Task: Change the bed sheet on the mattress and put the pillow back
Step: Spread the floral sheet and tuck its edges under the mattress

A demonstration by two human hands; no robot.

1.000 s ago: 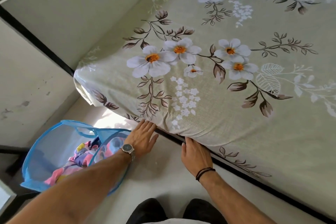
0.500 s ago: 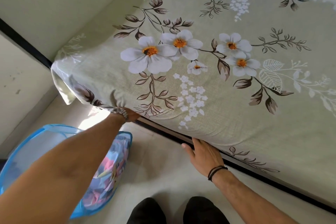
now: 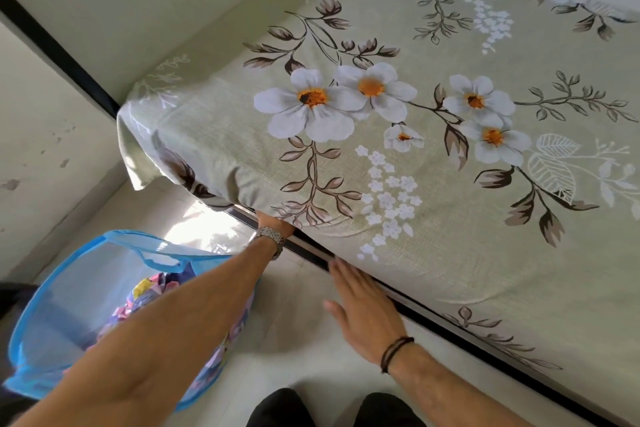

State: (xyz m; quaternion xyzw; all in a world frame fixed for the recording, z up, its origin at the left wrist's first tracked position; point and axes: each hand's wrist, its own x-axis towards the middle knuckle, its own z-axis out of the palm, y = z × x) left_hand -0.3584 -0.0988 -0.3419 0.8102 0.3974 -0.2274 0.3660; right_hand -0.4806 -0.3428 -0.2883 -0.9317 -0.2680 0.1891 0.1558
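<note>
Fabric is what I handle here: the floral bed sheet (image 3: 398, 135), a thin, soft and light cloth, I judge, that bends and wrinkles easily and slips a little over the mattress. It lies spread over the top of the mattress and hangs down the near side. At the near left corner a loose flap (image 3: 133, 152) stands out and is not yet tucked. The best place to take it is the hanging hem along the side, close to that corner, where it can be pushed under while the mattress is raised.

My left hand (image 3: 273, 218) goes under the mattress edge near the corner. Only its base and the wristwatch (image 3: 272, 236) show, so I cannot tell how its fingers lie or whether they hold the cloth. My right hand (image 3: 360, 305) is flat, fingers straight and together, and holds nothing. It lies along the dark bed frame rail (image 3: 450, 326), fingertips at the lower edge of the sheet.

A blue mesh laundry basket (image 3: 86, 291) with coloured cloth stands on the floor to the left. No pillow is in view.
</note>
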